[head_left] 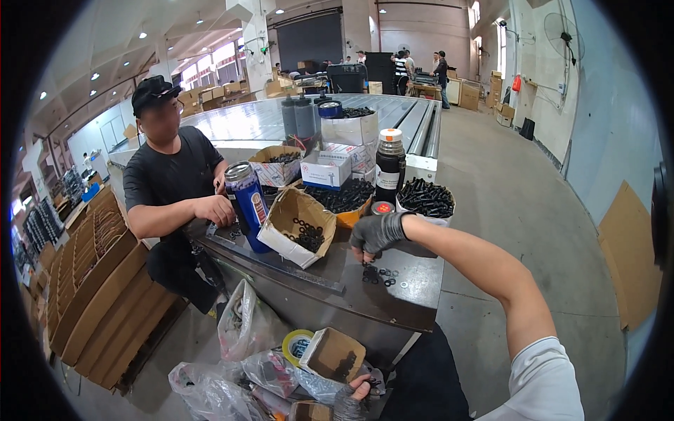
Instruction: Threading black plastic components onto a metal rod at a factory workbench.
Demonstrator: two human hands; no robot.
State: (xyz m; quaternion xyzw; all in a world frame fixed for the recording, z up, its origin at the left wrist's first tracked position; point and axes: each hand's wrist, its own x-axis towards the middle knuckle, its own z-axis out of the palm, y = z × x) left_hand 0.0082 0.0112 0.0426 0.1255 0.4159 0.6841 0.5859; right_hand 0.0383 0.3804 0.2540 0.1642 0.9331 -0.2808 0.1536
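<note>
Head view: small black washers [382, 275] lie scattered on the dark table [351, 295], under the gloved right hand [375, 233], fingers curled down, pinching at 1; they are best gathered singly; the left hand [349, 401] is closed on a small cardboard box [333, 354] below the table edge.

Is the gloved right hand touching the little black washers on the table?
Touching. The head view shows the right hand with fingertips pressed down onto the near edge of the washers scattered on the dark table.
</note>
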